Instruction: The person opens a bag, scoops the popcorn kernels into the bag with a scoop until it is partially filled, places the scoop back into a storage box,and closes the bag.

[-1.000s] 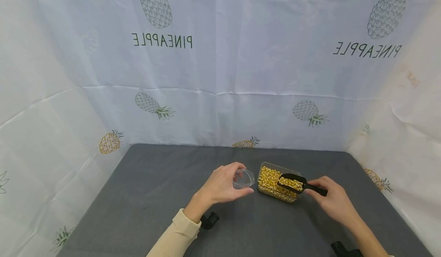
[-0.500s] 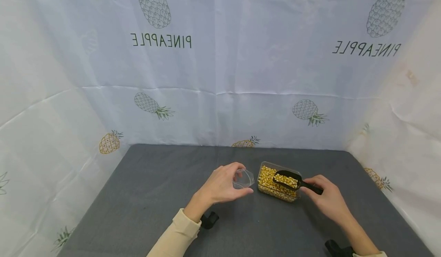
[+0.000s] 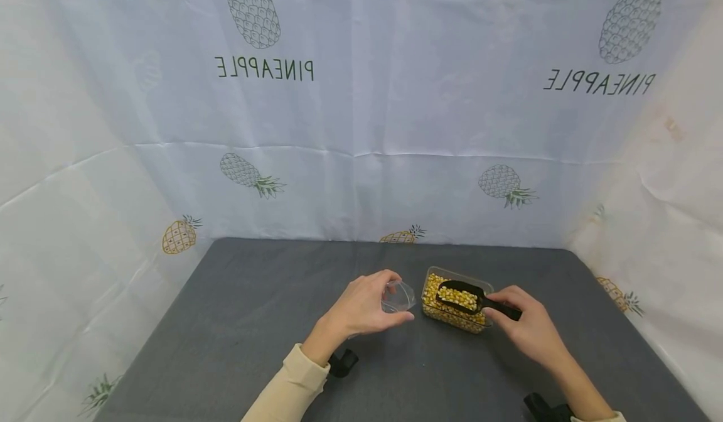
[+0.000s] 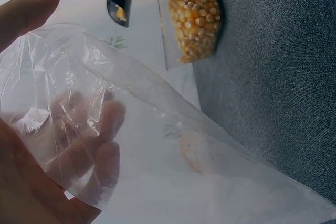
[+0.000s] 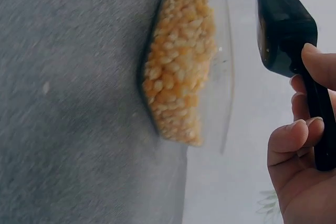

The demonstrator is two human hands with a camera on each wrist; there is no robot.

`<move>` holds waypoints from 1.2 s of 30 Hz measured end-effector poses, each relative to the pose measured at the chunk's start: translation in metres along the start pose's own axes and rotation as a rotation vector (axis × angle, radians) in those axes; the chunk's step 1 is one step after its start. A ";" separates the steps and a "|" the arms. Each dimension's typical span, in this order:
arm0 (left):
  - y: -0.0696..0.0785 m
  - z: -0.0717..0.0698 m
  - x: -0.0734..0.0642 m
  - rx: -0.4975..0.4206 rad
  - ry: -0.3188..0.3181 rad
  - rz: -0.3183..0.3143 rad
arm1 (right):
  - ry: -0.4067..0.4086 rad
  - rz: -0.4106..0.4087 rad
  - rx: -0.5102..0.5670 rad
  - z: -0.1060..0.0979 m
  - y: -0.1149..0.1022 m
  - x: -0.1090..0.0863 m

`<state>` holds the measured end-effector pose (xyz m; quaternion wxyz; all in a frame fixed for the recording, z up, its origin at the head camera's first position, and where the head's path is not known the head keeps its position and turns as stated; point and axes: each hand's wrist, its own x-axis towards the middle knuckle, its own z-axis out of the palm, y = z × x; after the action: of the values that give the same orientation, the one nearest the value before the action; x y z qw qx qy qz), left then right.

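Scoop (image 3: 482, 301), black, seen from the head view: loaded with corn kernels (image 3: 456, 297), roughly level, over the clear box (image 3: 452, 320) on the grey table (image 3: 254, 321). Right hand (image 3: 526, 328) grips its handle. Left hand (image 3: 367, 302) holds a clear bag (image 3: 400, 297) just beside the box, mouth spread.

Left wrist view: thumb and curled fingers on opposite sides of the film, fingers visible through it. Judged risk: the mouth is thin and limp; if the fingers slacken, it could fold in and kernels would land outside.

Right wrist view: handle held between thumb and fingers; scoop bowl above the box, apart from its rim. Judged risk: loose kernels lie on a shallow bowl, so a wrist roll or a knock against rim or bag could spill some. Small pale speck (image 5: 46, 87) on the table; nature cannot be told.
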<state>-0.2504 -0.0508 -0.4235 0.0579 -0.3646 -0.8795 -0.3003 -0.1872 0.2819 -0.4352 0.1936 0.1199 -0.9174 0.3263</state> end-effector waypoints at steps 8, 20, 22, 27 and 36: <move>0.001 -0.001 -0.001 0.018 -0.001 -0.009 | -0.014 -0.040 0.038 0.001 -0.017 0.005; 0.001 0.000 -0.001 0.015 -0.019 -0.023 | -0.056 -0.076 0.109 -0.002 -0.040 0.014; 0.002 0.000 -0.001 0.017 -0.025 -0.027 | -0.065 -0.076 0.116 -0.001 -0.041 0.014; 0.002 0.000 0.000 0.020 -0.036 -0.028 | -0.090 -0.077 0.125 0.002 -0.045 0.015; 0.003 0.001 0.000 0.010 -0.058 -0.036 | -0.117 -0.130 0.152 0.010 -0.051 0.017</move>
<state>-0.2487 -0.0485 -0.4229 0.0287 -0.3570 -0.8887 -0.2861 -0.1872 0.2352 -0.4071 0.1511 0.2123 -0.8901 0.3741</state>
